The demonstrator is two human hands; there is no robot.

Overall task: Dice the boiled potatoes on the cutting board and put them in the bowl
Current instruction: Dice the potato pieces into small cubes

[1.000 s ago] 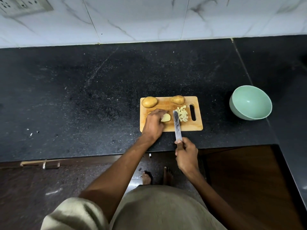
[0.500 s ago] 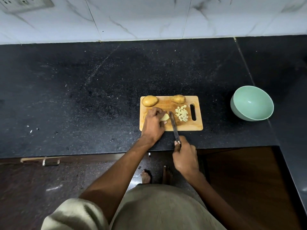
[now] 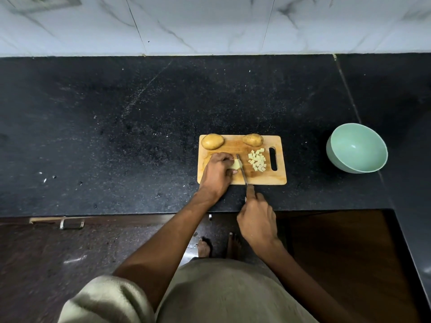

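While dice (image 3: 257,159) sit on the board (image 3: 279,178), the bowl (image 3: 373,145) holds nothing.

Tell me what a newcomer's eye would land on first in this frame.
Probably the wooden cutting board near the front edge of the black counter, where the left hand holds a pale potato piece while the right hand grips a knife against it. A heap of diced potato lies right of the blade, two whole potatoes sit along the board's far edge, and a mint-green bowl stands apart to the right.
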